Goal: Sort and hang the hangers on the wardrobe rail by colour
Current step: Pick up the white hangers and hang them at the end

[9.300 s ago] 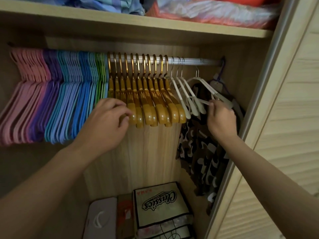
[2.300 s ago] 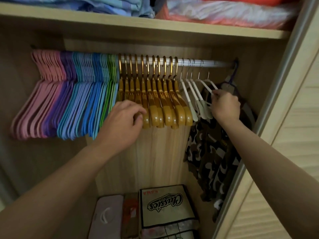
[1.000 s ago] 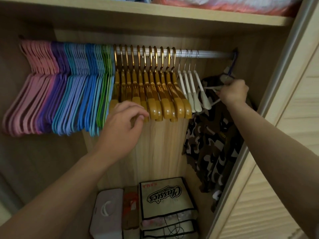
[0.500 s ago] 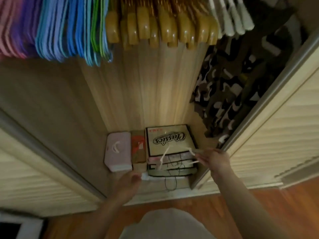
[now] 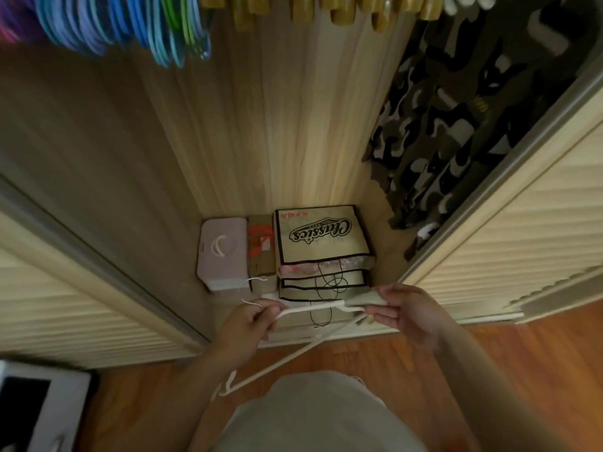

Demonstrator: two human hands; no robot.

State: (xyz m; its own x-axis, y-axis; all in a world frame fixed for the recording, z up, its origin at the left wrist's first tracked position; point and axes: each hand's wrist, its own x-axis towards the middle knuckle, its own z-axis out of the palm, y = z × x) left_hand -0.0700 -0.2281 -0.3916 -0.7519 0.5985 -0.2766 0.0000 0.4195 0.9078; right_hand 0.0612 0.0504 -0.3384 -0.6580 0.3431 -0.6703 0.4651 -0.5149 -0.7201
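I look down at the wardrobe floor. My left hand (image 5: 245, 324) and my right hand (image 5: 406, 313) both grip white hangers (image 5: 313, 308) low in front of the wardrobe opening. One white hanger's arm (image 5: 277, 365) slants down toward my body, and thin wire hooks show above my left hand. At the top edge hang the lower tips of the blue and green hangers (image 5: 156, 31), the gold wooden hangers (image 5: 326, 8) and a few white ones (image 5: 466, 1). The rail is out of view.
A "Classics" bag (image 5: 321, 236), a brown box (image 5: 260, 249) and a pale pink case (image 5: 220, 252) sit on the wardrobe floor. A camouflage garment (image 5: 456, 119) hangs at right. Slatted sliding doors (image 5: 509, 243) flank the opening. A white device (image 5: 29, 406) lies at lower left on the wooden floor.
The view has tilted from the rail down to the wardrobe floor. My right hand took white hangers off the rail and lowered them; my left hand left the gold hangers and now also grips them.
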